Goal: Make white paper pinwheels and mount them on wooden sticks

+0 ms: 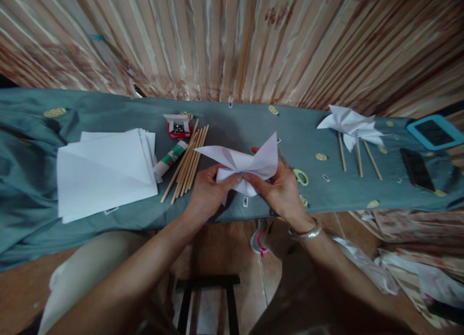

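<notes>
Between both hands, above the table's near edge, is a white paper pinwheel [235, 158] with its corners folded toward the middle. My left hand [208, 190] grips its left side, thumb pressed near the centre. My right hand [284, 187] grips the right side, its thumb meeting the left one at the centre. The fingers behind the paper are hidden. Just left of the pinwheel lie several wooden sticks [186, 163]. A pair of scissors with a pale green handle [300, 177] lies beside my right hand, partly covered by it.
A stack of white paper [105, 173] lies at left, near a glue stick [170, 158] and an open red box [179, 127] of small metal pieces. Finished pinwheels on sticks [351, 124], a black phone [416, 169] and a blue-framed device [435, 132] lie at right on the green tablecloth [232, 120].
</notes>
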A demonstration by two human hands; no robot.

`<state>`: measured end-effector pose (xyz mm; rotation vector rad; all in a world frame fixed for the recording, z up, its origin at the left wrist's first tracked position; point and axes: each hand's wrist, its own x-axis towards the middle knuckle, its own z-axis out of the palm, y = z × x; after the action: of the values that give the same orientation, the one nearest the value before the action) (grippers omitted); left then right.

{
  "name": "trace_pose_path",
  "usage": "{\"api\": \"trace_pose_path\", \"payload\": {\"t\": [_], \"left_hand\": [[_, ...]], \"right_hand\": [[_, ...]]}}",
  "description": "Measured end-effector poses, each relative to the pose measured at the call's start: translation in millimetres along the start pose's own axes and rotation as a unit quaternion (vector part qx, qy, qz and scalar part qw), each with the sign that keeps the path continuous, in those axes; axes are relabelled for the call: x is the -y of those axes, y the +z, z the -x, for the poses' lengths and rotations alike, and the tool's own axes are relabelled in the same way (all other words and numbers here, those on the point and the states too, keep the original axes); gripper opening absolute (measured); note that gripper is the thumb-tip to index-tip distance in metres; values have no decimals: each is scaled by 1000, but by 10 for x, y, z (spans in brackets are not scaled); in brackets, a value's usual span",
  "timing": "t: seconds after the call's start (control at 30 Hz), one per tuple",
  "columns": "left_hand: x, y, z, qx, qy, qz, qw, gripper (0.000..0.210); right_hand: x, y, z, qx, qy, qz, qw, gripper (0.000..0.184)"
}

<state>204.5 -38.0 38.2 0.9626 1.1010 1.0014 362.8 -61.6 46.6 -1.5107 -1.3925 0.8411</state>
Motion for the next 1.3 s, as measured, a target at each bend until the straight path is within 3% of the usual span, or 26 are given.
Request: {"api": "trace_pose_path", "payload": {"t": [0.83,1.3], "left_hand": [[-26,-8,5,-2,-1,-39,999,19],[17,6,7,-4,-33,26,999,18]], "right_hand": [[0,30,-17,-16,20,-30,999,51],[-5,31,-28,-12,10,-23,1000,54]]}}
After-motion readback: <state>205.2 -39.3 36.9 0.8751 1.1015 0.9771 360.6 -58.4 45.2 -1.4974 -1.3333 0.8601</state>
